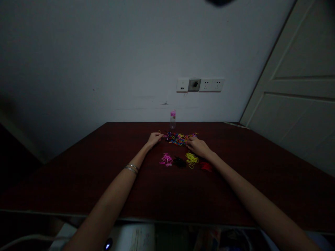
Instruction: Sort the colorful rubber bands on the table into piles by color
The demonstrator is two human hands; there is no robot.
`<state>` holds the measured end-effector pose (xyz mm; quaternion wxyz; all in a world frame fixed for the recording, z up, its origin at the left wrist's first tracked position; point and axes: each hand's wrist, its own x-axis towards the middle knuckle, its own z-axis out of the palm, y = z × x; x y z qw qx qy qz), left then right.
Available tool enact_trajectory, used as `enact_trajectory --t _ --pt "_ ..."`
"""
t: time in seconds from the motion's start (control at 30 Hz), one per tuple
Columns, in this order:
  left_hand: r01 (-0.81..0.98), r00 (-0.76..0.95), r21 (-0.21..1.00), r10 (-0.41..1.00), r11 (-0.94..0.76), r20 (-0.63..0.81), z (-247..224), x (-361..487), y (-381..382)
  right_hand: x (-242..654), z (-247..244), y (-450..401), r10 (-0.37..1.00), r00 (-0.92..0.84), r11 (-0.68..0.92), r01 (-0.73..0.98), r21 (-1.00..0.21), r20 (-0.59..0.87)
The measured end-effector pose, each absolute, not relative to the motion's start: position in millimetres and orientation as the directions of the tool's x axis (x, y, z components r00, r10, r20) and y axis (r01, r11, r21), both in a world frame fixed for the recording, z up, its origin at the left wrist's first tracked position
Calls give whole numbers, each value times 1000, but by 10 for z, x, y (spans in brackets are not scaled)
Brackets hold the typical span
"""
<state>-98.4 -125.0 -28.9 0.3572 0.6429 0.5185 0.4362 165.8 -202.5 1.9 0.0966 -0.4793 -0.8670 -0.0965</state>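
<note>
A mixed pile of colourful rubber bands (179,139) lies toward the back of the dark red table. At its left edge, my left hand (155,138) is closed in a pinch, a pink rubber band (165,136) showing at the fingertips. My right hand (197,146) reaches over the pile's right side with fingers curled down and closed; what they grip is hidden. Nearer to me are sorted heaps of bands: pink (166,159), black (179,161), yellow (192,158) and red (206,166). The red heap sits just below my right wrist.
A small clear bottle with a pink cap (172,120) stands behind the pile, close to the wall. One loose band (159,131) lies beyond my left hand. Sockets (200,85) are on the wall, and a white door (295,90) rises at the right.
</note>
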Motion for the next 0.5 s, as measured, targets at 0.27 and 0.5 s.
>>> enact_trajectory --t 0.27,0.5 --pt "371 66 900 974 -227 219 -300 -971 -1246 1733 22 -1998 795 -506 545 838 -29 336" --pt "353 66 904 970 -240 232 -283 -963 -1276 1754 138 -2004 718 -573 693 644 -324 396"
